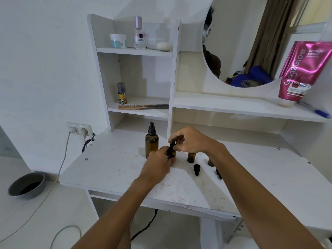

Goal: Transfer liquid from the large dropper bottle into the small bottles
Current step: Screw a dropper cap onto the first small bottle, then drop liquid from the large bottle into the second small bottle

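Note:
The large amber dropper bottle (151,141) stands capped on the white desk (111,169), just left of my hands. My left hand (159,163) grips a small amber bottle (172,154) low down, mostly hiding it. My right hand (190,140) pinches that bottle's black dropper cap (172,144) from above. A second small amber bottle (191,157) stands open under my right wrist, with a loose black dropper (196,168) lying in front of it. A third small bottle (210,162) and another dropper (219,174) are partly hidden behind my right forearm.
A shelf unit behind holds a spray can (121,93), a comb (143,106), a perfume bottle (139,34) and a jar (118,40). A round mirror (251,42), a pink tube (301,72) and a blue pen (321,113) are at right. A grey bowl (27,185) sits on the floor, left.

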